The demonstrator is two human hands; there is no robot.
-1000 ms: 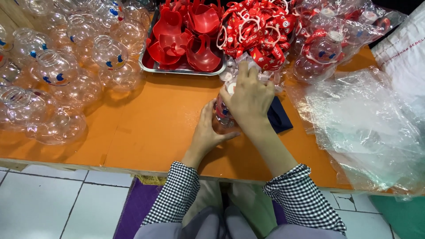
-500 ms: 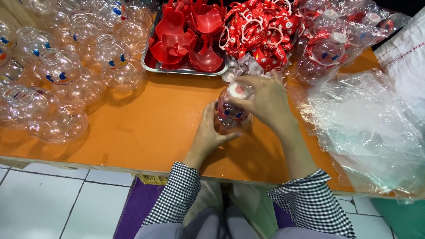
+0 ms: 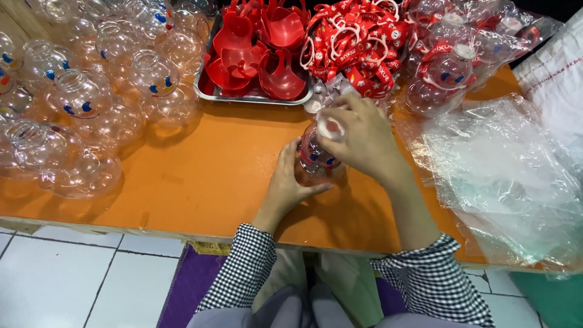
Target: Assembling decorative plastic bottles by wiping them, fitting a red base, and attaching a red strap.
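Observation:
A clear round plastic bottle [image 3: 316, 155] with blue eye marks and a red part inside stands on the orange table [image 3: 206, 176]. My left hand [image 3: 290, 182] grips its side from the left. Over the bottle's mouth sits a white cap [image 3: 331, 128], and my right hand [image 3: 362, 141] pinches it from above. Behind the bottle lies a heap of red straps with white rings [image 3: 358, 42].
A metal tray [image 3: 209, 91] of red plastic cups sits at the back centre. Many clear round bottles [image 3: 85, 97] crowd the left of the table. Bagged finished bottles [image 3: 449, 73] and loose clear plastic bags [image 3: 510, 176] cover the right. White floor tiles lie below.
My right hand came back from the strap heap with a white cap and set it on the bottle's mouth. The left hand stayed on the bottle's side.

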